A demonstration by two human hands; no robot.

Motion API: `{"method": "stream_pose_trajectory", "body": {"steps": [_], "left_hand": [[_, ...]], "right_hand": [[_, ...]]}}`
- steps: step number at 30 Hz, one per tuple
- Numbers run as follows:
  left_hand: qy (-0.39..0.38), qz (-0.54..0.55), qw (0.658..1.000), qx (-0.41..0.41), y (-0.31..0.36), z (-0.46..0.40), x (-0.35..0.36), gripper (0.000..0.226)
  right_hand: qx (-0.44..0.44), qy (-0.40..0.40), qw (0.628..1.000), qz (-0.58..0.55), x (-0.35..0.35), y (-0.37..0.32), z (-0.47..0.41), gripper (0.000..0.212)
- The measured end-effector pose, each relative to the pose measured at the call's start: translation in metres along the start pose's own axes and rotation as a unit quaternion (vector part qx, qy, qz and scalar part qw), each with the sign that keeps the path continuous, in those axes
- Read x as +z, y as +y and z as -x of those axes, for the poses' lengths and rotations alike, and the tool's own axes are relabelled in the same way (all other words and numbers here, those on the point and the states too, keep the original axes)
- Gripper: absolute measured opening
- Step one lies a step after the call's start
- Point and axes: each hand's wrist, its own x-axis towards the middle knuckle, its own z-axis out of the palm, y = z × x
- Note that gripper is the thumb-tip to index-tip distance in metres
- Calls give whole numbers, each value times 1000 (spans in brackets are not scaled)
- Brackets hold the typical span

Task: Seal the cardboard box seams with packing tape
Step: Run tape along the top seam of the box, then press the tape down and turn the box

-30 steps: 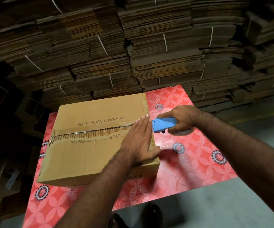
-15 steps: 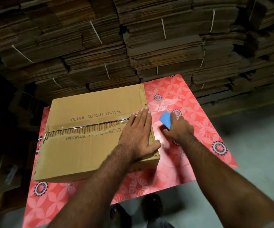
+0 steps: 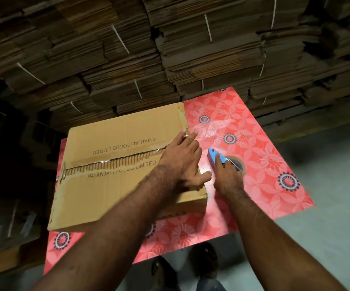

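A brown cardboard box (image 3: 111,192) printed "PATANJALI FOODS LIMITED" lies on a red flowered table (image 3: 253,164). Its centre seam (image 3: 115,162) runs left to right, with torn clear tape and bare corrugation showing. My left hand (image 3: 182,162) lies flat on the box top at the right end of the seam, fingers spread, thumb over the right edge. My right hand (image 3: 228,177) is just right of the box, down at table level, gripping a blue tape dispenser (image 3: 215,157) with a brown tape roll (image 3: 238,164).
Tall stacks of flattened, strapped cardboard (image 3: 169,59) rise right behind the table. Grey floor (image 3: 327,227) lies to the right and in front. My feet (image 3: 203,261) stand at the table's near edge. Dark clutter sits at the left.
My right hand has come down beside the box's right side with the dispenser, and the tape roll shows again. My left hand has slid slightly farther across the box top.
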Motion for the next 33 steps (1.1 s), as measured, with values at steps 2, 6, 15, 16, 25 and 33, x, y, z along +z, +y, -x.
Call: {"method": "stream_pose_trajectory", "body": {"steps": [2, 6, 15, 16, 25, 33], "left_hand": [[-7, 38, 999, 10, -6, -5, 1, 96], [86, 235, 968, -34, -16, 21, 8, 74], [77, 254, 946, -186, -61, 112, 43, 73], [77, 254, 944, -197, -66, 121, 46, 73], [50, 253, 940, -225, -103, 185, 71, 72], [52, 220, 957, -181, -109, 190, 80, 68]], "right_hand": [[-2, -1, 999, -38, -5, 4, 3, 73], [28, 79, 975, -205, -47, 0, 9, 50], [-235, 176, 945, -143, -128, -126, 56, 62], [-248, 151, 950, -112, -127, -138, 60, 65], [-293, 32, 955, 4, -113, -216, 72, 63], [-290, 37, 955, 47, -106, -226, 78, 69]]}}
